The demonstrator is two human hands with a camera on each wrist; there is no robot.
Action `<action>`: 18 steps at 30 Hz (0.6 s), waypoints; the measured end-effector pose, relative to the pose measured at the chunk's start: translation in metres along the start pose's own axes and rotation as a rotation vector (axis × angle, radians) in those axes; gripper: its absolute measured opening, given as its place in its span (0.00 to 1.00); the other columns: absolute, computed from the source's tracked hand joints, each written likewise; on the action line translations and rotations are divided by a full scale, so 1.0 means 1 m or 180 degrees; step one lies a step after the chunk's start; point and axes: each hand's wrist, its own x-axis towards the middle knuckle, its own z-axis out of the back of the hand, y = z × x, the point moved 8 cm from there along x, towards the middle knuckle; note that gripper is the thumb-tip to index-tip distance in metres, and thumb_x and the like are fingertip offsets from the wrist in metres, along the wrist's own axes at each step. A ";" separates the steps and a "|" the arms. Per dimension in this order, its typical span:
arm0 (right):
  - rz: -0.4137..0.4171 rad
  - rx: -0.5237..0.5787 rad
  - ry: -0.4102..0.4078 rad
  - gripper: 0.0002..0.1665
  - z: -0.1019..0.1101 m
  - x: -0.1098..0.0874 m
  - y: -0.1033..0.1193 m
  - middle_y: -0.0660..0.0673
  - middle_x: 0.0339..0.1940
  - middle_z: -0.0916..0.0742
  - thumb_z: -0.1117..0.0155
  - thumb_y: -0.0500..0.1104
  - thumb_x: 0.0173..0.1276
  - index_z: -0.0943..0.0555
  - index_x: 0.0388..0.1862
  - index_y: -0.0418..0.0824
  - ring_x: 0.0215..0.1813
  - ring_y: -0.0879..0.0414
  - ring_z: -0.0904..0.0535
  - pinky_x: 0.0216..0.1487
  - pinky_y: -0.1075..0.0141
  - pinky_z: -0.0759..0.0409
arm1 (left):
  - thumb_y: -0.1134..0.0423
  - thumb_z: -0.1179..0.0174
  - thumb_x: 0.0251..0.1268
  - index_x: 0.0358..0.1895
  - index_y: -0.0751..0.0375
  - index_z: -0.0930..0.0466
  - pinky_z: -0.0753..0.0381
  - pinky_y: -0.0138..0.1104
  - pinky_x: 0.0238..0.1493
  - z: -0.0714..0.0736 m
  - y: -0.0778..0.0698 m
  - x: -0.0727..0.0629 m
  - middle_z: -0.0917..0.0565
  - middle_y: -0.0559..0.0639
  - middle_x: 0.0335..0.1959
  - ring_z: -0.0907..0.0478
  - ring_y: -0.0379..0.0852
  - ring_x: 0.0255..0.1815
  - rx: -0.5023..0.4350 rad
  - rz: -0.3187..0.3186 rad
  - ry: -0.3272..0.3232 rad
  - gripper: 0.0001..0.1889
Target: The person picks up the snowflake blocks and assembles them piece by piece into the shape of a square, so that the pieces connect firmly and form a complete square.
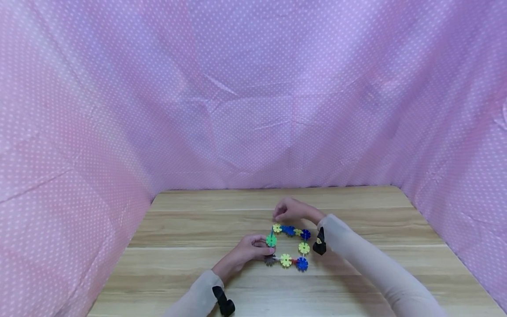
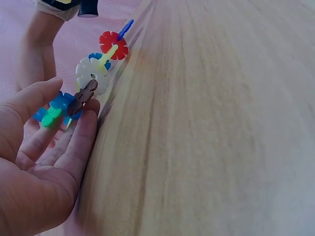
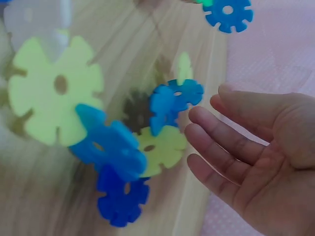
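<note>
A closed loop of interlocking snowflake discs (image 1: 286, 260) stands on the wooden table, in yellow, blue, green, brown and other colours. My left hand (image 1: 250, 249) grips its left side, around the green disc (image 1: 271, 240) and the brown disc (image 1: 270, 260). In the left wrist view the thumb lies by a blue disc (image 2: 61, 102) and a fingertip touches the brown one. Just beyond the loop's far left corner is my right hand (image 1: 292, 208), holding nothing. The right wrist view shows its loosely bent fingers beside a yellow disc (image 3: 165, 152) and a blue disc (image 3: 189, 93).
The wooden table (image 1: 190, 229) extends around the loop on all sides. Pink dotted cloth (image 1: 253, 132) hangs behind it and along both sides. A black strap with a small device (image 1: 319, 242) sits on the right wrist, another (image 1: 224, 301) on the left.
</note>
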 end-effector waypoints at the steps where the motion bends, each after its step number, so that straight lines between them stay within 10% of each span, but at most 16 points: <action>1: -0.0005 0.0012 0.0036 0.08 -0.002 0.000 -0.002 0.39 0.38 0.09 0.35 0.33 0.71 0.13 0.44 0.29 0.39 0.48 0.14 0.43 0.64 0.13 | 0.68 0.31 0.64 0.54 0.67 0.18 0.12 0.34 0.46 0.000 0.000 0.000 0.10 0.52 0.41 0.13 0.41 0.41 -0.0004 0.0003 0.0003 0.16; 18: -0.0176 0.0430 0.0129 0.06 -0.016 0.003 -0.017 0.38 0.36 0.09 0.32 0.31 0.68 0.13 0.42 0.31 0.32 0.62 0.18 0.37 0.71 0.18 | 0.52 0.39 0.75 0.56 0.71 0.19 0.11 0.37 0.47 0.005 -0.005 0.006 0.12 0.53 0.45 0.16 0.41 0.43 0.0138 -0.0029 -0.0195 0.23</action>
